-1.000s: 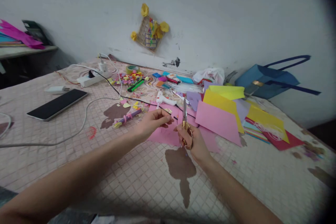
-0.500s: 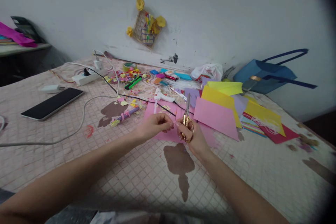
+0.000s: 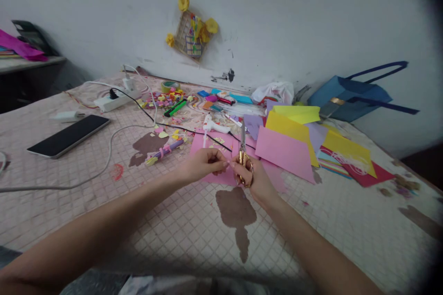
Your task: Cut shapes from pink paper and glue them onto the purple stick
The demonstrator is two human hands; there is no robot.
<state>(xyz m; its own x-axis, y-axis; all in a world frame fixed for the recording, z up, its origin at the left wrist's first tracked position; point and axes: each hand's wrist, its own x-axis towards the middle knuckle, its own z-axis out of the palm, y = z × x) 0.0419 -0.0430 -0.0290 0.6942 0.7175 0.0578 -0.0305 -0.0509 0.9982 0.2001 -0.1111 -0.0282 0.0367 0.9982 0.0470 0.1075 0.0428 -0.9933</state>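
Just right of the middle of the frame, the scissors (image 3: pixel 242 153) lie in the right hand (image 3: pixel 259 184), its fingers closed around the gold handles; their long axis runs nearly up the frame, blades toward the top and looking almost together. The left hand (image 3: pixel 207 165) is just beside them on the left, thumb and fingers drawn together, its fingertips meeting or almost meeting those of the right; whether a small piece sits between them is too small to tell. The right hand is the nearer one to the scissors. Under and beyond both hands is pink paper (image 3: pixel 221 178), with a white glue gun (image 3: pixel 218 126) above them in the frame and a fan of coloured sheets (image 3: pixel 285 154) to the right. A purple stick with pink bands (image 3: pixel 166 151) lies left of the left hand, and a dark phone (image 3: pixel 71 136) farther left. All this rests on a quilted, stained table cover (image 3: pixel 166 235). A pale wall (image 3: pixel 294 23) rises behind, a flowered ornament (image 3: pixel 188 34) hanging upper centre-left and a blue bag (image 3: pixel 346 97) against it at right.
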